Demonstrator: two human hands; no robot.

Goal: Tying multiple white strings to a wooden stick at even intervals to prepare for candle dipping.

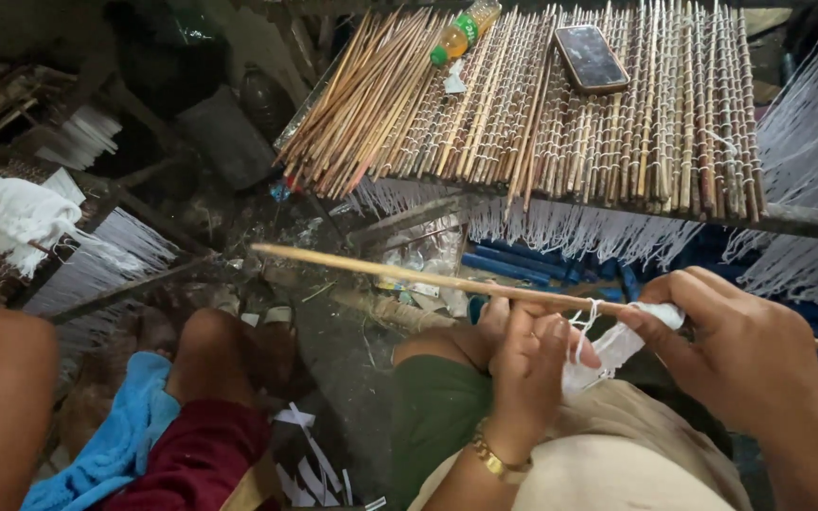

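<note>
Stick (409, 273), long, pale wood, held nearly level across the lap, its free end pointing away to the left, presumably so that thread could be worked on at the near end.

Left hand (532, 364): fingers curled around the stick and pinching white thread (587, 322) against it; gold bracelet (492, 461) at the wrist below.

Right hand (745, 355): just right of the left hand on the stick, clenched on a wad of white thread or cloth (617, 345) and pressing it to the wood; whether it was winding or knotting could not be told.

Woven mat (617, 114) of sticks bound with white cord: above and beyond the stick, stretched flat on a frame, white fringe (560, 227) hanging off its near edge.

Loose bundle of sticks (362, 104): on the mat's left part, within reach beyond the stick.

Phone (591, 57), dark, face up: on the mat, far above the hands.

Bottle (464, 30), yellow drink, green cap: lying on the mat, left of the phone.

Blue cloth (115, 435) and dark red garment (205, 449): low, left of the stick, beside another person's bare knee (205, 341).

White cloth (11, 213): far left of the stick.
</note>
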